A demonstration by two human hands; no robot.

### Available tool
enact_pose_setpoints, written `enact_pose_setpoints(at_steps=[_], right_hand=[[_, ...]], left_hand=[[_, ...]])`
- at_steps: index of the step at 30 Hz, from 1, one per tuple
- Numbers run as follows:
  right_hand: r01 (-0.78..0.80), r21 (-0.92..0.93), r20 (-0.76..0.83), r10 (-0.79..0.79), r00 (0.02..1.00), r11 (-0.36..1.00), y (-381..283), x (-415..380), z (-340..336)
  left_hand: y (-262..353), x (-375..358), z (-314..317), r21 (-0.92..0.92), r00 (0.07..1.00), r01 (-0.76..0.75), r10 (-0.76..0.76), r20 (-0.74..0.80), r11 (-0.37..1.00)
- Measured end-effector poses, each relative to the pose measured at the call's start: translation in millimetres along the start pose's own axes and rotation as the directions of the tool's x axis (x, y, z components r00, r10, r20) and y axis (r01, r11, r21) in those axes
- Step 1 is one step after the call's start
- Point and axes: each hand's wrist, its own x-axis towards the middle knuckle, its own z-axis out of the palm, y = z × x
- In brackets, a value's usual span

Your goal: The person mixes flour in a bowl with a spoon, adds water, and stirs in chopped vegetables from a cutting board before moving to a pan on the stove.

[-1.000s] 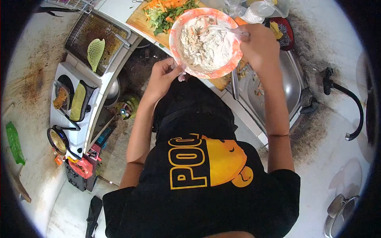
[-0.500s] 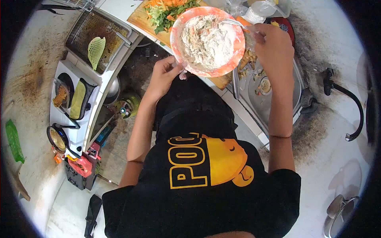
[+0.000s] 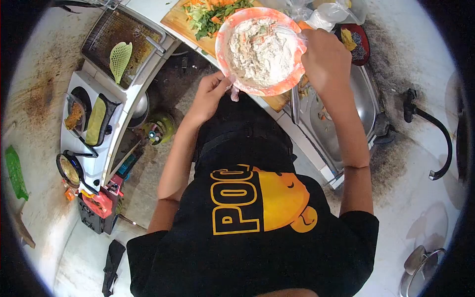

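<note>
An orange-and-white bowl (image 3: 299, 69) holds a floury white mixture (image 3: 262, 54) with bits of green and orange in it. My left hand (image 3: 210, 94) pinches the bowl's near left rim, with a scrap of clear plastic hanging by the fingertips. Over the right rim, my right hand (image 3: 326, 59) is closed on a metal spoon (image 3: 287, 30); its head is buried in the mixture. Beneath and behind the bowl lies a wooden cutting board (image 3: 175, 20) bearing chopped greens (image 3: 210, 22) and shredded carrot. A metal handle (image 3: 295, 105) sticks out below the bowl.
To the right is a steel sink (image 3: 363, 94) with food scraps, below a black tap (image 3: 443, 133). Clear plastic bags (image 3: 329, 15) sit behind my right hand. On the left are a wire-racked tray (image 3: 99, 37) with a green slotted turner (image 3: 120, 60) and a white stove (image 3: 74, 143).
My right hand has moved left and down over the bowl's rim, taking the spoon deeper into the mixture. The bowl has shifted slightly right, with my left hand still on its rim.
</note>
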Motion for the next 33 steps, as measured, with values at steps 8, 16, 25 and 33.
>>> enact_pose_setpoints(at_steps=[8,16,25,33], right_hand=[[0.158,-0.033,-0.024,-0.159,0.987,0.987,7.7,7.0,11.2],[0.542,-0.064,0.037,-0.541,0.84,0.838,11.5,28.6,9.7],[0.553,0.359,0.541,-0.651,0.532,0.751,26.3,79.8,19.6],[-0.088,0.472,0.83,-0.408,0.381,0.877,64.4,132.1,5.6]], left_hand=[[-3.6,-1.8,0.2,0.001,1.0,0.011,-0.011,-0.012,1.0],[-3.5,-1.6,3.6,-0.035,0.999,0.02,-0.021,-0.028,0.999],[2.3,18.4,8.6,-0.055,0.987,-0.056,0.047,-0.155,0.997],[8.3,17.9,9.4,-0.019,0.989,-0.068,0.065,-0.131,0.998]])
